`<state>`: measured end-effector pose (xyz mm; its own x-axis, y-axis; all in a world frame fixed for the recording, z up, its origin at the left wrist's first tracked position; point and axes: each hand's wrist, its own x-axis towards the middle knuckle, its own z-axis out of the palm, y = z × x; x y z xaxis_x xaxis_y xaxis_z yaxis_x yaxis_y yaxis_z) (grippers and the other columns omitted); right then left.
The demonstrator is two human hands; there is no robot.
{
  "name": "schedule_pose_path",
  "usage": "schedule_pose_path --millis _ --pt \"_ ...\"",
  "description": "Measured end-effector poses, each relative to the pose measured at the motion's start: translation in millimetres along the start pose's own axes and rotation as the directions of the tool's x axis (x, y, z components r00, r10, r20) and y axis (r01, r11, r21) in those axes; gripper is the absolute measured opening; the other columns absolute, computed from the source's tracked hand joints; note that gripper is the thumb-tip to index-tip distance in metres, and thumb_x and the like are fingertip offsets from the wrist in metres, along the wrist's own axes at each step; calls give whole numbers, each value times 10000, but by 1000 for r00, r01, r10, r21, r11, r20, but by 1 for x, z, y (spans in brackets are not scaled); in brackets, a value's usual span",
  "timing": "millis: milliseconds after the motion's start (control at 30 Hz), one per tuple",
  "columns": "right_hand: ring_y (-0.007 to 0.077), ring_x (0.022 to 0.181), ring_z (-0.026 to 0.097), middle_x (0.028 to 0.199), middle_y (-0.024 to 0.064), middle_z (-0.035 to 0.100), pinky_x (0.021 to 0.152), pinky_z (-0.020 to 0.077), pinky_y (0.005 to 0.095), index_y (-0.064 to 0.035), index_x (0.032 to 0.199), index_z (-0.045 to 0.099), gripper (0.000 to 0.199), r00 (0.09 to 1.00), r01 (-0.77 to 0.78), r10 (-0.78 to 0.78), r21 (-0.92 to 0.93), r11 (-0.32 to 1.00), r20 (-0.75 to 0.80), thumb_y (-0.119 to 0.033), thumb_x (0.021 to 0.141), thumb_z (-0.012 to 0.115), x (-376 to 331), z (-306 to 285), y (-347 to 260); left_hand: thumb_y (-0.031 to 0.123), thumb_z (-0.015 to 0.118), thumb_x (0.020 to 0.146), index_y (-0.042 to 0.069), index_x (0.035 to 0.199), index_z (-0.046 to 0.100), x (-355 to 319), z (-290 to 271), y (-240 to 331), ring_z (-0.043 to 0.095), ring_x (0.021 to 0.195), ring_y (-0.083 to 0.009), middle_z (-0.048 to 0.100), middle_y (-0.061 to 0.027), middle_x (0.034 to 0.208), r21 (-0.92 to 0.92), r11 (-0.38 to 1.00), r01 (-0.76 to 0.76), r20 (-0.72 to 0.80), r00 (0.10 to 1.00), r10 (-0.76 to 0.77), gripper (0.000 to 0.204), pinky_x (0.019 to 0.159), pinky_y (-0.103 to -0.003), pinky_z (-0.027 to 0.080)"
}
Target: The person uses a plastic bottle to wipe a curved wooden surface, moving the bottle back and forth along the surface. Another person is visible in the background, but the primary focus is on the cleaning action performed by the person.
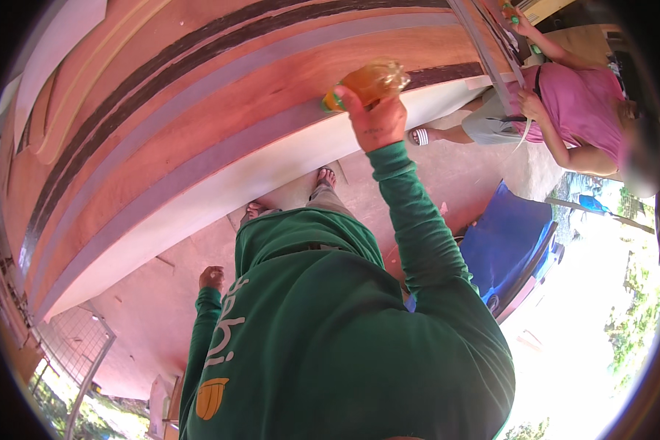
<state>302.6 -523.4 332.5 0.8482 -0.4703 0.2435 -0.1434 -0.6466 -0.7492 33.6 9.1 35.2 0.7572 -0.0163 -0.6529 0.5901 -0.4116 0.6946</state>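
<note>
Held up over the wooden surface is a clear plastic bottle [378, 79] of amber liquid, tilted on its side, with a green and yellow end toward the left. My right hand [380, 121] wraps round it, the thumb along its near side. Low at my left side hangs my left hand [211, 277], fingers curled in, with nothing visible in it. The long wooden work surface [264, 95] stretches in front of me, with lengthwise grey-purple and dark strips on it.
At the right, a person in a pink shirt [576, 103] holds a green-capped bottle [510, 11] and a thin pale strip [524, 136]. A blue covered object [506, 235] stands by my right arm. A wire mesh panel [73, 341] is at lower left.
</note>
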Motion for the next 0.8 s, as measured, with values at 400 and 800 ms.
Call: schedule_pose_path --millis 400,800 --pt "155 682 729 851 67 760 640 582 315 -42 1075 712 501 968 74 -65 29 997 -242 -450 830 869 60 -50 90 14 606 844 60 986 719 6 5 2 603 631 -124 649 -26 752 2 996 93 -51 994 -93 187 565 -284 492" --pt "190 668 732 892 112 773 693 579 331 1 1074 720 531 979 -22 3 -95 995 -201 -448 832 863 64 -54 82 1 633 847 61 991 719 7 21 10 596 631 -124 649 -33 756 -130 980 152 -109 980 -167 178 562 -274 481"
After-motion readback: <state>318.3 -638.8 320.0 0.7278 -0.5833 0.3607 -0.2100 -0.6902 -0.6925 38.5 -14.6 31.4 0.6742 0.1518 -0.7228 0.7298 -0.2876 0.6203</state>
